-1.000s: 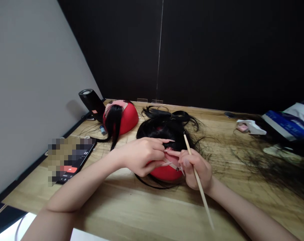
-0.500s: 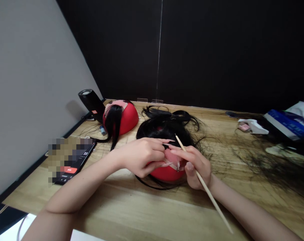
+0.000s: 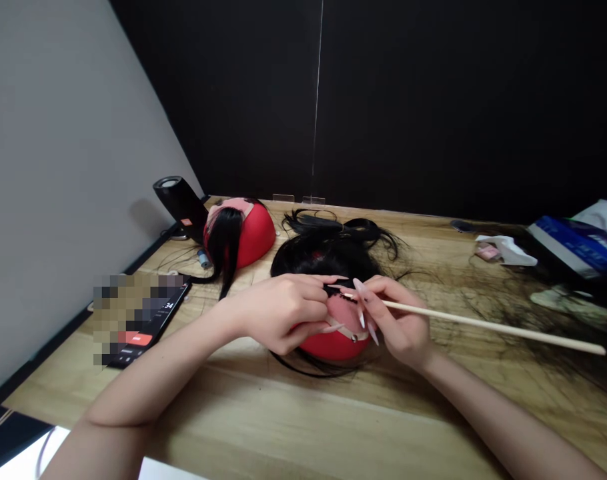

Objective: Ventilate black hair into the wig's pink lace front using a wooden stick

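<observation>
A black wig (image 3: 328,257) is sitting on a red wig block (image 3: 333,348) on the wooden tabletop (image 3: 243,413); the left hand (image 3: 278,313) is grasping the wig beside its pink parting, while the right hand (image 3: 398,320) is pinching a thin wooden stick (image 3: 483,323), its tip touching the hair.

A long wooden stick (image 3: 483,323) is reaching left to the pink strip (image 3: 342,313) on a black wig (image 3: 323,259) over a red block (image 3: 333,347).
</observation>
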A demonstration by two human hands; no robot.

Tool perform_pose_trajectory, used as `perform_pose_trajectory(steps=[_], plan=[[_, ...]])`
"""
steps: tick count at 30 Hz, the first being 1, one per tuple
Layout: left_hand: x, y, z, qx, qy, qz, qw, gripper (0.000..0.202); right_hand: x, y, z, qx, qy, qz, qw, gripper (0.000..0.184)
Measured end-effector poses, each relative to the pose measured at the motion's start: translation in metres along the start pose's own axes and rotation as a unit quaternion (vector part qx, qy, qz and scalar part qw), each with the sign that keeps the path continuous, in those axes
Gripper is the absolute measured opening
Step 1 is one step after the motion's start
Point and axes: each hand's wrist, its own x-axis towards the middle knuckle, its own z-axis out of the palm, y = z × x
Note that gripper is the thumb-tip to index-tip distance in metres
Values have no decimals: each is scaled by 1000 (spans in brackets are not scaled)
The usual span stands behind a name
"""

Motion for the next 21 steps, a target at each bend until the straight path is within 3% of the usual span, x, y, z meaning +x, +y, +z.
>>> perform_pose_trajectory(steps=[3, 12, 21], plan=[[0, 0, 0, 4, -1, 1, 1000, 22, 2, 1, -1, 12, -6, 11, 1000, 14], [0, 0, 1, 9, 4, 1, 1000, 24, 6, 5, -3, -71, 7, -72, 995, 17], [-1, -1, 1, 8, 6, 0, 1000, 24, 7, 3, -6, -63, -10, -64, 996, 21]])
